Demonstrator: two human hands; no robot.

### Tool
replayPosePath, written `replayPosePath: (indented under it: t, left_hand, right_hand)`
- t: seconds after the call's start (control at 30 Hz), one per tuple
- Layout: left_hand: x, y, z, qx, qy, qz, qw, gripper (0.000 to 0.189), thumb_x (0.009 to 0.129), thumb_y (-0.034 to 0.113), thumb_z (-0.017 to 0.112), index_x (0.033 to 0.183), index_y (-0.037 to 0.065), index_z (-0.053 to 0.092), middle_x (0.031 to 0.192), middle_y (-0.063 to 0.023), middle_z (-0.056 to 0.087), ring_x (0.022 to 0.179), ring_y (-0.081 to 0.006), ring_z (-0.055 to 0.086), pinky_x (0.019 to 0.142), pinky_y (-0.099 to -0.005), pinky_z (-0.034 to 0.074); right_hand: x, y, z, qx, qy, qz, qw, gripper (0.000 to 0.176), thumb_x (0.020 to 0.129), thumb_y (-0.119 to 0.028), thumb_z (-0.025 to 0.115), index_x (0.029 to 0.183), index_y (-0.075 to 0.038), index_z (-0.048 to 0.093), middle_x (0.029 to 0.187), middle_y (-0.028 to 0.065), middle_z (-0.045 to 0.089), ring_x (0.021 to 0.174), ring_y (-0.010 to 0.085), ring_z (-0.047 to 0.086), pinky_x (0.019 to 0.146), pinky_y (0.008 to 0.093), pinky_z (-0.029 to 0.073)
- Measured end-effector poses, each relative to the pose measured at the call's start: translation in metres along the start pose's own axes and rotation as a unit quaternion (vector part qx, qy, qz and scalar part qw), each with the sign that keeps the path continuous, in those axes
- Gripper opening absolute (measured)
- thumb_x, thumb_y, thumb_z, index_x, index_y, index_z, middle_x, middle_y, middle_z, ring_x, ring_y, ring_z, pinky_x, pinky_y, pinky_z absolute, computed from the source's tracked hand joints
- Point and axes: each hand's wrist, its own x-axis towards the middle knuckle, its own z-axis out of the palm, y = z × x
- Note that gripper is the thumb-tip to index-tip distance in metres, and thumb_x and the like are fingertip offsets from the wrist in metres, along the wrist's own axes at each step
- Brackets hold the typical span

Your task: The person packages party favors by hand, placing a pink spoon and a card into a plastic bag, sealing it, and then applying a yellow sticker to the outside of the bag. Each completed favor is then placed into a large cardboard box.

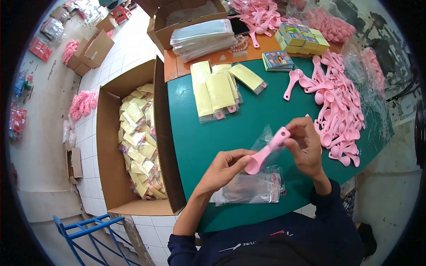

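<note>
A pink spoon (pixel 267 151) is held between my two hands, tilted, with its handle end up to the right and clear plastic around it. My left hand (pixel 228 167) pinches the bowl end. My right hand (pixel 305 144) has thumb and finger closed at the handle end, which has a hole. Beneath them, a stack of clear plastic bags (pixel 248 188) lies near the front edge of the green table (pixel 195 150). To the right is a large pile of pink spoons (pixel 335 106); one spoon (pixel 291 84) lies apart from it.
Packets with yellow cards (pixel 217 91) lie at the table's back left. Small printed cards (pixel 278 61) and stacked card blocks (pixel 299 39) are behind. A big carton (pixel 108 155) of packets stands at left. More bags (pixel 202 37) lie at the back; a blue metal frame (pixel 91 228) stands lower left.
</note>
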Motion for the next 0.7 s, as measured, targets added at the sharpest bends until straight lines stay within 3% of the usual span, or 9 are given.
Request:
replayPosePath:
  t: [0.13,0.17,0.3,0.5,0.53,0.57,0.6,0.63,0.7]
  left_hand:
    - [0.003,-0.005,-0.006,-0.056,0.063,0.037,0.996,0.033,0.095,0.023,0.052,0.113,-0.004,0.06,0.093,-0.008,0.066,0.083,-0.0096,0.058,0.071,-0.0208,0.045]
    - [0.001,-0.006,-0.012,-0.06,0.062,0.004,0.996,0.032,0.095,0.024,0.052,0.109,-0.004,0.062,0.094,-0.0095,0.066,0.081,-0.0118,0.06,0.071,-0.0221,0.047]
    - [0.002,-0.008,-0.011,-0.114,0.11,0.018,0.987,0.033,0.096,0.024,0.047,0.102,-0.006,0.058,0.097,-0.0157,0.065,0.088,-0.0209,0.065,0.08,-0.0333,0.054]
    - [0.003,0.004,-0.011,-0.09,0.157,0.041,0.983,0.034,0.098,0.026,0.042,0.107,-0.004,0.056,0.098,-0.0172,0.065,0.091,-0.0217,0.065,0.079,-0.0329,0.054]
    - [0.003,0.008,-0.01,-0.095,0.159,0.042,0.982,0.035,0.099,0.027,0.041,0.109,-0.003,0.055,0.099,-0.0178,0.065,0.092,-0.022,0.065,0.079,-0.0328,0.054]
    - [0.003,0.01,-0.01,-0.101,0.16,0.043,0.981,0.036,0.099,0.028,0.04,0.111,-0.003,0.054,0.099,-0.0184,0.065,0.093,-0.0224,0.065,0.079,-0.0328,0.054]
    - [0.004,0.01,-0.009,-0.099,0.157,0.056,0.981,0.037,0.099,0.028,0.04,0.112,-0.003,0.053,0.1,-0.0186,0.065,0.093,-0.0226,0.065,0.079,-0.0322,0.054]
    - [0.005,0.009,-0.009,-0.098,0.155,0.069,0.981,0.038,0.099,0.029,0.039,0.114,-0.003,0.052,0.1,-0.0188,0.065,0.094,-0.0227,0.065,0.079,-0.0317,0.053]
    - [0.004,0.008,-0.008,-0.082,0.137,0.094,0.983,0.039,0.099,0.029,0.039,0.116,-0.004,0.052,0.101,-0.0188,0.065,0.095,-0.0229,0.064,0.08,-0.0305,0.052]
  right_hand:
    - [0.038,-0.013,-0.006,-0.084,-0.182,-0.087,0.976,0.071,0.086,-0.066,0.037,0.109,-0.001,0.054,0.113,0.0138,0.056,0.101,0.0263,0.055,0.088,0.0361,0.044]
    - [0.045,-0.007,-0.008,-0.115,-0.26,-0.063,0.957,0.075,0.085,-0.071,0.028,0.108,-0.008,0.06,0.125,0.0147,0.049,0.114,0.0328,0.045,0.098,0.042,0.035]
    - [0.078,0.004,-0.003,-0.091,-0.483,-0.036,0.87,0.079,0.083,-0.075,0.022,0.11,-0.013,0.063,0.142,0.0171,0.032,0.122,0.0343,0.036,0.102,0.0468,0.029]
    - [0.131,0.025,-0.016,-0.044,-0.547,-0.092,0.831,0.055,0.09,-0.057,0.043,0.106,-0.011,0.066,0.135,0.0176,0.042,0.116,0.0324,0.046,0.097,0.0439,0.038]
    - [0.154,0.042,-0.034,-0.065,-0.46,-0.098,0.88,0.038,0.09,-0.042,0.052,0.102,-0.008,0.067,0.119,0.0157,0.056,0.106,0.0285,0.054,0.091,0.0394,0.044]
    - [0.173,0.072,-0.06,-0.078,-0.316,0.024,0.945,0.035,0.09,-0.035,0.054,0.098,-0.003,0.066,0.1,0.0124,0.065,0.1,0.0259,0.058,0.085,0.0347,0.046]
    - [0.187,0.083,-0.072,-0.264,-0.114,0.079,0.954,0.036,0.089,-0.034,0.055,0.093,0.0,0.066,0.094,0.0161,0.065,0.092,0.0255,0.062,0.078,0.0332,0.047]
    - [0.205,0.108,-0.097,-0.437,-0.084,0.108,0.889,0.045,0.086,-0.042,0.054,0.103,-0.002,0.066,0.094,0.0203,0.065,0.087,0.0325,0.062,0.077,0.0381,0.049]
    - [0.206,0.164,-0.126,-0.57,0.04,0.039,0.82,0.05,0.083,-0.046,0.057,0.1,0.0,0.066,0.097,0.0241,0.063,0.086,0.0389,0.061,0.075,0.0437,0.049]
